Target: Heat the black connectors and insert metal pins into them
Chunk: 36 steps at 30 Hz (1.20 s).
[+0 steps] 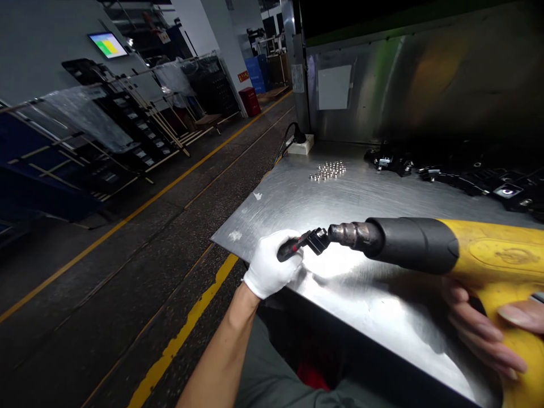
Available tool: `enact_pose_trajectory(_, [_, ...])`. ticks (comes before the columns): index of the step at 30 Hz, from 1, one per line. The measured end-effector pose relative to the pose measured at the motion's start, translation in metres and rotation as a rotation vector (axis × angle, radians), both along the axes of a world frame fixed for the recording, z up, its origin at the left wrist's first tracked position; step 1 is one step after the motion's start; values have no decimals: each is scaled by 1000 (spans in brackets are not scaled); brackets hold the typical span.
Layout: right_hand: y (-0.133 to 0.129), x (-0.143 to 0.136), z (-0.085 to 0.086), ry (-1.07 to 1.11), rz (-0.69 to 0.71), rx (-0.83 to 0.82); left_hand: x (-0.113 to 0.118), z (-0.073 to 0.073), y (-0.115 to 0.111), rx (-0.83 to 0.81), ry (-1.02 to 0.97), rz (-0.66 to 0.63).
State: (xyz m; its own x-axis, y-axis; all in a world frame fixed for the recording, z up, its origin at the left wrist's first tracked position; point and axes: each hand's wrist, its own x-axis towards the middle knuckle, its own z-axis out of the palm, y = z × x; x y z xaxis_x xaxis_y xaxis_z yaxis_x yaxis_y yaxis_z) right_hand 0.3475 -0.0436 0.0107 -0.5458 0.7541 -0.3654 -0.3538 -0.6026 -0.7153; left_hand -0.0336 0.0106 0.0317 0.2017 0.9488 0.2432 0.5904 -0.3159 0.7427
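My left hand (274,263), in a white glove, is closed around a dark, handle-like piece (288,249) with a red mark. At its far end is a small black block-shaped part (317,241); I cannot tell whether the two are one piece. Bare fingers of my right hand (484,328) wrap the grip of a yellow heat gun (501,249) with a black collar. Its stepped metal nozzle (352,234) points left, with the tip right beside the black part. Whether the tip touches it cannot be made out.
Under both hands lies a metal worktop (293,198). Small shiny metal pieces (328,170) are grouped farther back, near a white power strip (301,144) with a black plug. Several black parts (463,178) line the back right, before a metal panel (382,96). Racks (140,119) stand across the aisle.
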Motion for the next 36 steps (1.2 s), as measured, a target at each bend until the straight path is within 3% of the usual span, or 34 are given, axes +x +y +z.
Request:
enact_pose_trajectory(5, [10,12,-9,129,248,79,0,-1,0,-6,-13,-9])
enact_pose_trajectory(12, [-2,8,-14,154,62,20,2,-2,1,-21,-57,-36])
enact_pose_trajectory(36, [-1,3,-11,213,71,10,7,-3,3,-48,-87,-52])
